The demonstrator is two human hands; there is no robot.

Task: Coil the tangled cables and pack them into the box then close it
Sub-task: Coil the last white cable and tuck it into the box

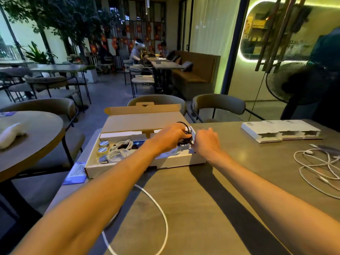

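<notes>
Fingers [182, 133] of the left hand [170, 138] grip a coiled black cable [181, 123] over the right end of the open flat cardboard box [139, 163]. Right hand [207, 141] sits just beside, grip too blurred to tell. Packing step: next, seat this coil, then coil the tangled white cables [317, 163] far right on the desk [220, 190].

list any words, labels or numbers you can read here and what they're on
No text can be read in this view.
On the white cardboard insert: three small dark marks along its far edge, too small to read.
On the blue card beside the box: a code-like pattern, blurred.
On the yellow sign behind the glass: blurred, unreadable.
</notes>
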